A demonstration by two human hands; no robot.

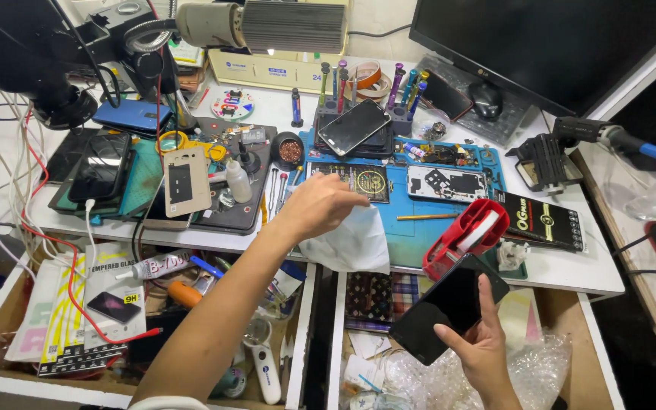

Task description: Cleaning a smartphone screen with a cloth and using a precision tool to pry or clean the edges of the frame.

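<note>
Taking the blue work mat (pixel 411 235) as the landmark: at its near left edge the left hand (pixel 316 203) pinches a white cloth (pixel 351 243) between closed fingers, the cloth drooping off the mat's front edge over the open drawer. Just right of the cloth, on the mat's near right corner, sits a red tape dispenser (pixel 465 237). Below and in front of the mat, over the right drawer, the right hand (pixel 480 345) holds a black phone (pixel 448 307) by its lower edge, fingers wrapped part way round, screen up. Gripped only at one end, the phone could likely tip and drop into the drawer.
</note>
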